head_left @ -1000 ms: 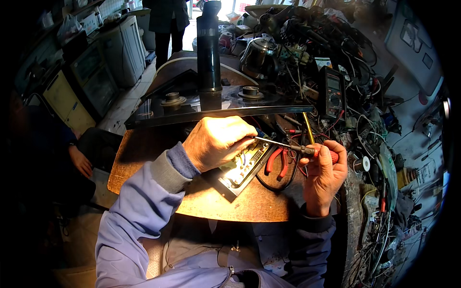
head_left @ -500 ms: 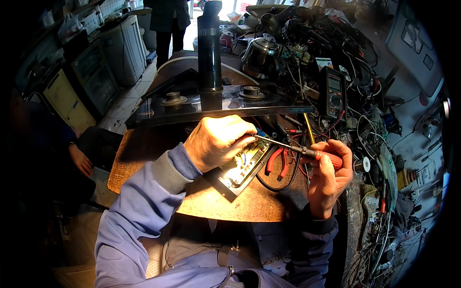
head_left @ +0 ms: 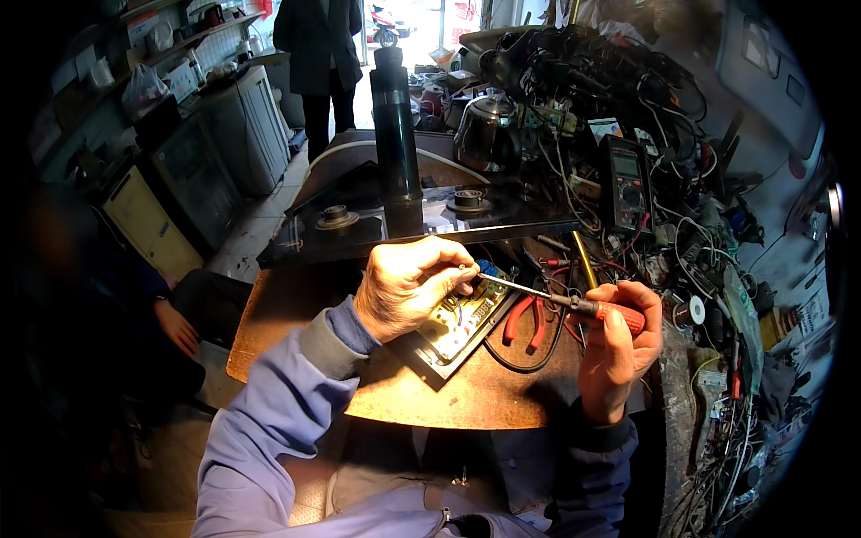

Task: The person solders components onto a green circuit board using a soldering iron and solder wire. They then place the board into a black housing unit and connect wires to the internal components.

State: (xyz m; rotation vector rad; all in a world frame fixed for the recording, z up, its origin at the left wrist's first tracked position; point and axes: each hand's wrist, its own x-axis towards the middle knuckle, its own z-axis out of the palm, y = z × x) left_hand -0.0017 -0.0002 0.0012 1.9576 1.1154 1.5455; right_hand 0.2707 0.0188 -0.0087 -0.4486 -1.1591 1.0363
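Note:
My right hand is closed on the red handle of a screwdriver, its shaft pointing left. At the tip of the shaft, the thumb and fingers of my left hand are pinched together. Whatever they hold there is too small to make out. Under my left hand a lit circuit board sits in a dark flat housing, partly covered by the hand. Red-handled pliers lie beside the housing, next to a black cable.
A dark glass panel with a black upright cylinder stands across the wooden table. Rightward are a multimeter, a wire spool and heaped cables. A kettle stands behind. One person sits at left; another stands at the back.
The whole view has shifted, so everything sits a little lower and further right. Both hands keep their grips, with the screwdriver tip still at the left fingertips.

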